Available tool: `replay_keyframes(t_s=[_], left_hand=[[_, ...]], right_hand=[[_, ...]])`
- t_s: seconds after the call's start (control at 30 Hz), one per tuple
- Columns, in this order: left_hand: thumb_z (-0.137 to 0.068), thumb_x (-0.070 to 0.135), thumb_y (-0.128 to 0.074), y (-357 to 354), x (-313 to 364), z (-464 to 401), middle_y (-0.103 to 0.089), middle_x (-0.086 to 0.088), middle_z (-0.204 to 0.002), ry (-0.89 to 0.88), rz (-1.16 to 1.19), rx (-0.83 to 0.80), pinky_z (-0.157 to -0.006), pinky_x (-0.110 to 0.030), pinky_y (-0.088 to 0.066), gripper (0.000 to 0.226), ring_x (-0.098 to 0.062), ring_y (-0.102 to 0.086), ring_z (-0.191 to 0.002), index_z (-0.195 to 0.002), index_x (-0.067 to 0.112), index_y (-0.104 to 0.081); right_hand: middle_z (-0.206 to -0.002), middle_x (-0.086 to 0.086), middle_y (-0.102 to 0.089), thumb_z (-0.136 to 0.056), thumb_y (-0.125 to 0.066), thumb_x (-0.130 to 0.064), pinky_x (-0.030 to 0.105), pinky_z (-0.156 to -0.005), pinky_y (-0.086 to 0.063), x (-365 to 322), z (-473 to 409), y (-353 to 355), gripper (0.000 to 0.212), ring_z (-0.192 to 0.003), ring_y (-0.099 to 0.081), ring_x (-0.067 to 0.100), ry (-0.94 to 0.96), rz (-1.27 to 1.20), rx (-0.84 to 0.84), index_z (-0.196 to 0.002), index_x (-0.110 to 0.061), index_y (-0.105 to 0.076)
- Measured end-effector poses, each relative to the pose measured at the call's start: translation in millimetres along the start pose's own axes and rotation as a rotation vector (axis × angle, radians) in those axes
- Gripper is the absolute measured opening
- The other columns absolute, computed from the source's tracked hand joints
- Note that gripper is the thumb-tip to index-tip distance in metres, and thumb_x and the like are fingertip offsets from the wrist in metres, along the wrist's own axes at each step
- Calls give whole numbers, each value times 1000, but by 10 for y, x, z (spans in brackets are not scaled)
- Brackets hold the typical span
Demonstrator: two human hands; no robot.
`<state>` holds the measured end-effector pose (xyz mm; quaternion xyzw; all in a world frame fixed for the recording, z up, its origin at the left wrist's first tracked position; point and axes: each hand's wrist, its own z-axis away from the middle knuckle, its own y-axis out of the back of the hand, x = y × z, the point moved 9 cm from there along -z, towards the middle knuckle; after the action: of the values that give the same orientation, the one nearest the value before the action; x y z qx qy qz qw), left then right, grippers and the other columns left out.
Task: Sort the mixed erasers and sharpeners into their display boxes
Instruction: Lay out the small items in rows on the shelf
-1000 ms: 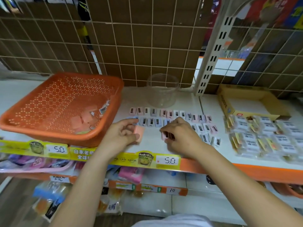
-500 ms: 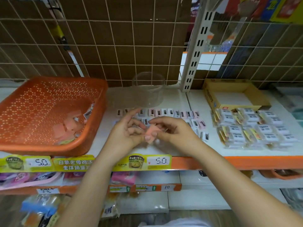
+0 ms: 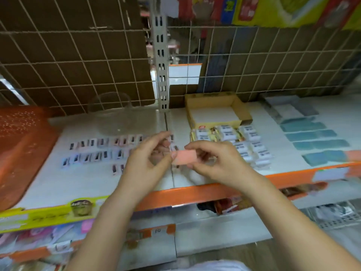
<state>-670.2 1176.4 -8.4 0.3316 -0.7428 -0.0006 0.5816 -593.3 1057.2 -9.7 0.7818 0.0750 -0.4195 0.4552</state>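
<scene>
A pink eraser (image 3: 184, 157) is held flat above the shelf's front part between both hands. My right hand (image 3: 216, 163) pinches its right end between thumb and fingers. My left hand (image 3: 148, 159) pinches the left end, thumb tip on top. Behind and left of the hands, small sharpeners (image 3: 93, 151) lie in rows on the white shelf (image 3: 78, 180). Wrapped white erasers (image 3: 246, 141) lie in rows to the right, in front of an open yellow cardboard box (image 3: 248, 114). Blue erasers (image 3: 316, 143) lie in rows further right.
An orange perforated basket (image 3: 21, 149) stands at the left edge. A clear plastic cup (image 3: 111, 114) stands at the back, near the slotted metal post (image 3: 161, 65). A wire grid closes off the back. Lower shelves with packets show below the orange shelf edge (image 3: 195, 190).
My left hand carried the pink eraser rightward and my right hand came over to take its other end. The view has swung right, showing the blue erasers.
</scene>
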Motion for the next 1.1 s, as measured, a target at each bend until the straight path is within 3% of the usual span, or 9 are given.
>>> replay_keyframes(t_s=[0.1, 0.17, 0.27, 0.37, 0.5, 0.63, 0.77, 1.0, 1.1], left_hand=[[-80, 33, -57, -443, 229, -44, -57, 7, -99, -108, -299, 5, -82, 0, -33, 37, -1, -52, -91, -113, 17, -62], [-82, 37, -49, -756, 377, -63, -57, 1, -101, -145, -384, 14, -85, 3, -27, 42, -6, -50, -95, -109, 9, -65], [-83, 37, -43, -1197, 525, -86, -61, -6, -103, -125, -438, -12, -84, -4, -29, 44, -13, -52, -97, -108, 9, -65], [-83, 39, -41, -1558, 643, -76, -61, -5, -103, -112, -500, -54, -80, -17, -36, 45, -23, -58, -96, -109, 10, -65], [-83, 37, -40, -1886, 754, -50, -62, -3, -100, -118, -537, -105, -82, -27, -38, 44, -24, -58, -95, -107, 10, -65], [-85, 37, -41, -2151, 811, -15, -61, -1, -99, -155, -540, -151, -79, -25, -42, 42, -18, -55, -93, -107, 12, -66], [-86, 31, -42, -2397, 978, 7, -62, -4, -96, -222, -557, -140, -79, -26, -40, 38, -15, -48, -92, -105, 8, -66], [-86, 31, -41, -3022, 1149, -174, -61, -5, -95, -223, -610, -150, -79, -28, -40, 39, -18, -49, -91, -105, 9, -66], [-85, 30, -42, -3421, 1202, -287, -61, -5, -95, -201, -592, -149, -80, -26, -38, 38, -18, -49, -91, -105, 8, -66]], right_hand=[[-90, 4, -70, -72, -72, -23, 7, -69, -43, 310, 227, 493, 37, -83, -58, 7, 56, 43, 29, -107, -11, -68], [-97, -6, -67, -71, -66, -33, 1, -73, -39, 526, 378, 810, 41, -87, -56, -6, 81, 56, 41, -107, -12, -68], [-95, -6, -64, -71, -66, -30, 0, -78, -35, 818, 577, 1214, 36, -85, -50, -17, 94, 105, 59, -102, -12, -69], [-91, -6, -59, -71, -61, -37, 2, -77, -35, 1031, 770, 1527, 39, -85, -52, -6, 89, 111, 85, -98, -10, -70], [-88, -7, -55, -68, -59, -45, 3, -76, -34, 1316, 997, 1827, 46, -85, -51, -1, 10, 124, 140, -100, -13, -70], [-89, -10, -55, -69, -67, -38, 3, -78, -33, 1597, 1214, 2081, 40, -88, -51, -4, -105, 103, 212, -103, -18, -68], [-91, -3, -57, -69, -65, -27, 3, -79, -34, 1879, 1413, 2327, 40, -87, -52, 7, -164, 167, 223, -105, -13, -68], [-92, -5, -60, -67, -66, -25, 10, -85, -37, 2413, 1694, 2909, 37, -93, -54, 17, -177, 215, 275, -101, -11, -70], [-92, -2, -62, -66, -67, -26, 6, -85, -33, 2647, 1711, 3168, 35, -92, -52, 15, -150, 248, 267, -97, -10, -72]])
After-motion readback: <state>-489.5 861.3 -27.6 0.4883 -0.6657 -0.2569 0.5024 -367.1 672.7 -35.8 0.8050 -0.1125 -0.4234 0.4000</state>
